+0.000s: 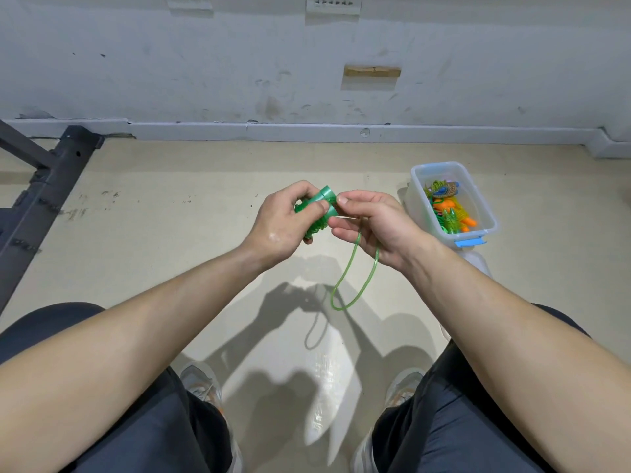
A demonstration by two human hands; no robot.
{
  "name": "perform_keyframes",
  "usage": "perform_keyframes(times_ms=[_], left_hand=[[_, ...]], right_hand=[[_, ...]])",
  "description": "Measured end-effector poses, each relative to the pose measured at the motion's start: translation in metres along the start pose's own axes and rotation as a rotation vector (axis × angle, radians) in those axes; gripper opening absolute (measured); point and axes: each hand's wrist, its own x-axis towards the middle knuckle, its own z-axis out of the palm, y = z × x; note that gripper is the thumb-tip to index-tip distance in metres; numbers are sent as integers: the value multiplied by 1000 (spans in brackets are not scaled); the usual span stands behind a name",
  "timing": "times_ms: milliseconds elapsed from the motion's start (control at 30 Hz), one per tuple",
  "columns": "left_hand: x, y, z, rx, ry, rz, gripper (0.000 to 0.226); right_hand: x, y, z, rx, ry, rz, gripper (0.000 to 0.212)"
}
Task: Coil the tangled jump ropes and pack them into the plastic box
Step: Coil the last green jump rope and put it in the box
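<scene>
Currently: my left hand grips both green handles; my right hand pinches, seemingly, the rope's hanging loop. I'd wind it snug under steady tension.

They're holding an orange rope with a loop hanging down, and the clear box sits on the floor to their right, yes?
Not orange: the head view shows the rope they hold is green. Its loop does hang down, and the clear box sits on the floor to their right.

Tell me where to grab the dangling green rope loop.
Probably at the bottom bend of the green rope loop, coming from below: it hangs free there, while its upper strands vanish behind the right hand and the left hand grips the green handles.
</scene>
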Motion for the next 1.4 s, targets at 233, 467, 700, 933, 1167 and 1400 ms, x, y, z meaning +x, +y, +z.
perform_keyframes(times_ms=[233,467,700,933,1167,1400], left_hand=[[0,-7,6,28,18,11,13],[1,-9,13,52,100,93,12],[5,-12,16,96,127,117,17],[3,-19,17,157,127,172,22],[3,-23,19,188,114,224,20],[3,-19,22,154,77,231,15]], right_hand=[[-1,-5,-1,-12,4,85,9],[0,-7,-2,62,4,196,11],[1,-4,-3,83,-3,217,12],[1,-2,-2,74,30,269,15],[2,-7,-1,54,69,357,17],[0,-7,-1,6,66,441,18]])
